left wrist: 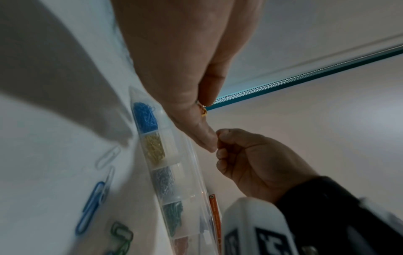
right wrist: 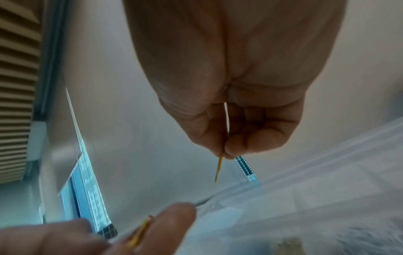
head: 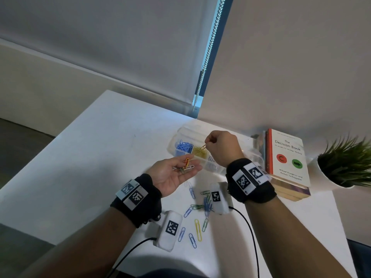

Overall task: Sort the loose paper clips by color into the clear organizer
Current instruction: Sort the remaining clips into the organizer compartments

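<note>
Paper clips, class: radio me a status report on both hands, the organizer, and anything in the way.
Right hand pinches yellow clip above organizer yellow compartment. Left hand open, palm up, carrying several clips. Loose clips on table. Nothing blocking.

The right hand [head: 220, 149] hides the clear organizer [head: 180, 135]'s right compartments at frame centre; the plant [head: 345, 163] is cut off at the right edge.

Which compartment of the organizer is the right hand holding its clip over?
The yellow compartment, second along, between the blue compartment and the silver one. The right hand pinches a yellow clip just above it.
</note>
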Demonstrator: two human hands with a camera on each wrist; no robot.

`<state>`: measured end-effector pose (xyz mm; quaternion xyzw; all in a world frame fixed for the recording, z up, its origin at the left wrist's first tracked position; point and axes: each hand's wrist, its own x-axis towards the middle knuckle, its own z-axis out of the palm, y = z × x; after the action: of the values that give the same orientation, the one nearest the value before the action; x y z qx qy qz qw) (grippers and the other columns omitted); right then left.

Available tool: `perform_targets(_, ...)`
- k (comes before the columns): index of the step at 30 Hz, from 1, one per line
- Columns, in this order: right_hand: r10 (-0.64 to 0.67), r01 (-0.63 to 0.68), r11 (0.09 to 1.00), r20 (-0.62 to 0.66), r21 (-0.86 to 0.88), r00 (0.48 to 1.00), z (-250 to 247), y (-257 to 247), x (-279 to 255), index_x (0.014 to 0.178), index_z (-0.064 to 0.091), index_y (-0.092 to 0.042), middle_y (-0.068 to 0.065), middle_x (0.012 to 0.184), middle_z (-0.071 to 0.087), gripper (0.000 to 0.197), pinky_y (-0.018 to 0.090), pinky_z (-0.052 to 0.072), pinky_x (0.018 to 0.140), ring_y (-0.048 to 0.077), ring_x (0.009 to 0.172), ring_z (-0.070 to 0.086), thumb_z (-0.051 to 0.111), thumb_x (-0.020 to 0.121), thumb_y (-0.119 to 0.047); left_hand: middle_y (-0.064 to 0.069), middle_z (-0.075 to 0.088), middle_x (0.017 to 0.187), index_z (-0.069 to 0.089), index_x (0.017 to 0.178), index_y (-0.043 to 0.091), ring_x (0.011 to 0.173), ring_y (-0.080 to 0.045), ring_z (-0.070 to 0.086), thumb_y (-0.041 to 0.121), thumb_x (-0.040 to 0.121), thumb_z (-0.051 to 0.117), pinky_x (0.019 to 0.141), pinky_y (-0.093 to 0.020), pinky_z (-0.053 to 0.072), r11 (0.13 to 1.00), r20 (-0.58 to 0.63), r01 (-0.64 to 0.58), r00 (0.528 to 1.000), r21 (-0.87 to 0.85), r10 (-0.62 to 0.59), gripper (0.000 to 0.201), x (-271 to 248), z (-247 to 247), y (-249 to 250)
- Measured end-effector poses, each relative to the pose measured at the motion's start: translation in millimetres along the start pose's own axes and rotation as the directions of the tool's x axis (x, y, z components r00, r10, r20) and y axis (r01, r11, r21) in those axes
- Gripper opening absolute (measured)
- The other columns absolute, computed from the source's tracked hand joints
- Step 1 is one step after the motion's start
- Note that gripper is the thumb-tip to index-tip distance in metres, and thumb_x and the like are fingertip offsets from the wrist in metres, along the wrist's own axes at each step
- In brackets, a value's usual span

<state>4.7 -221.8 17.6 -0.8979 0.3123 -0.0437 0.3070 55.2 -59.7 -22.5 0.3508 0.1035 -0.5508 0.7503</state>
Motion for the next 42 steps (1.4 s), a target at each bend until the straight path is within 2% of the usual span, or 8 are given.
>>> perform_targets(4, 0.020, -0.014, 0.996, 0.065, -0.091, 0.998, 5, -9, 7, 0.089, 0.067, -0.022, 0.000, 0.090, 0.067, 0.015, 0.024, 0.043, 0.068, 0.018, 0.078, 0.060, 0.056, 0.085, -0.013, -0.026, 0.067, 0.112, 0.056, 0.120, -0.006, 0.099, -0.040, 0.068, -0.008, 0.093, 0.035, 0.084, -0.039, 0.058, 1.000, 0.024, 0.002, 1.000, 0.002, -0.002, 0.034, 0, -1, 2)
perform_targets(11, -0.166, 0.203, 0.975, 0.309, -0.092, 0.937, 0, -22, -21, 0.085, 0.069, -0.019, -0.006, 0.077, 0.063, 0.006, 0.024, 0.045, 0.067, 0.012, 0.074, 0.056, 0.071, 0.079, -0.019, -0.017, 0.069, 0.101, 0.059, 0.117, -0.006, 0.090, -0.027, 0.070, -0.010, 0.091, 0.030, 0.087, -0.036, 0.057, 1.000, 0.078, -0.022, 0.997, 0.022, 0.020, 0.040, 3, -1, 2)
perform_targets(16, -0.145, 0.200, 0.958, 0.252, -0.208, 0.957, 10, -20, -24, 0.088, 0.068, -0.018, -0.001, 0.085, 0.060, 0.011, 0.028, 0.045, 0.070, 0.015, 0.080, 0.054, 0.070, 0.079, -0.022, -0.010, 0.071, 0.094, 0.062, 0.112, -0.002, 0.083, -0.019, 0.065, -0.010, 0.090, 0.029, 0.088, -0.035, 0.056, 0.997, 0.060, -0.047, 0.997, 0.064, 0.043, 0.040, 6, 4, 0)
perform_targets(22, -0.103, 0.136, 0.985, 0.270, -0.107, 0.957, 12, -20, -26, 0.077, 0.064, -0.019, 0.000, 0.080, 0.064, 0.006, 0.025, 0.041, 0.063, 0.016, 0.075, 0.056, 0.070, 0.076, -0.018, -0.011, 0.070, 0.098, 0.063, 0.108, -0.001, 0.088, -0.021, 0.065, -0.011, 0.090, 0.029, 0.082, -0.033, 0.059, 0.995, 0.072, -0.053, 0.996, 0.082, 0.047, 0.040, 3, 7, 0)
perform_targets(27, -0.104, 0.124, 0.991, 0.275, -0.057, 0.956, 14, -20, -29, 0.081, 0.066, -0.020, -0.006, 0.077, 0.060, 0.012, 0.023, 0.041, 0.059, 0.013, 0.070, 0.055, 0.074, 0.073, -0.021, -0.007, 0.071, 0.083, 0.064, 0.098, 0.001, 0.071, -0.016, 0.066, -0.010, 0.092, 0.033, 0.074, -0.029, 0.059, 0.989, 0.050, -0.078, 0.996, 0.124, 0.072, 0.033, 1, 9, 0)
perform_targets(34, -0.128, 0.141, 0.989, 0.271, -0.030, 0.954, 16, -18, -31, 0.076, 0.062, -0.020, -0.006, 0.072, 0.059, 0.012, 0.018, 0.038, 0.056, 0.013, 0.071, 0.053, 0.073, 0.075, -0.016, -0.013, 0.070, 0.088, 0.061, 0.101, -0.001, 0.075, -0.021, 0.068, -0.002, 0.096, 0.039, 0.071, -0.033, 0.060, 0.995, -0.001, -0.073, 0.997, 0.068, 0.073, 0.023, 4, 7, -3)
perform_targets(39, -0.123, 0.111, 0.992, 0.265, 0.058, 0.956, 4, -12, -30, 0.078, 0.069, -0.014, 0.001, 0.080, 0.069, 0.004, 0.027, 0.047, 0.073, 0.017, 0.077, 0.061, 0.069, 0.082, -0.013, -0.021, 0.065, 0.100, 0.059, 0.111, -0.008, 0.081, -0.028, 0.071, 0.001, 0.095, 0.046, 0.078, -0.037, 0.060, 0.996, -0.011, -0.089, 0.996, 0.019, 0.089, 0.022, 5, 7, -1)
perform_targets(42, -0.124, 0.102, 0.988, 0.206, 0.116, 0.971, -5, -6, -24, 0.082, 0.071, -0.015, -0.003, 0.074, 0.067, 0.007, 0.023, 0.045, 0.070, 0.008, 0.070, 0.058, 0.066, 0.086, -0.014, -0.026, 0.066, 0.104, 0.061, 0.108, -0.009, 0.092, -0.038, 0.070, 0.001, 0.093, 0.052, 0.082, -0.038, 0.059, 0.997, -0.028, -0.076, 0.997, 0.022, 0.077, 0.020, 5, 6, 0)
